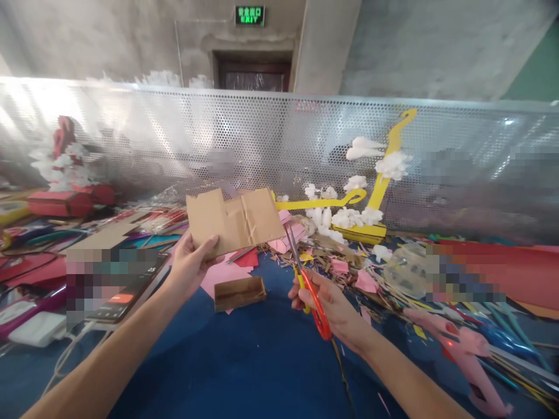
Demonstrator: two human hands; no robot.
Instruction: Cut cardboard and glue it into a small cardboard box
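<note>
A creased piece of brown cardboard point(236, 221) with a notched upper edge is held up in my left hand point(194, 259), the thumb lying on its near face. My right hand point(327, 299) grips scissors point(321, 320) with red and yellow handles. Their blades point up and left, close to the cardboard's right edge; whether they touch it I cannot tell. Below the cardboard, a small open cardboard box point(239, 294) rests on the blue table point(209, 372), partly over a sheet of pink paper point(222, 273).
A pink glue gun point(463, 343) with a red light lies at right. Paper scraps point(340, 266) spread behind my right hand. A yellow construction with white tufts point(379, 195) stands before the perforated metal panel point(262, 139). At left are a phone point(131, 291) and a white charger point(39, 329).
</note>
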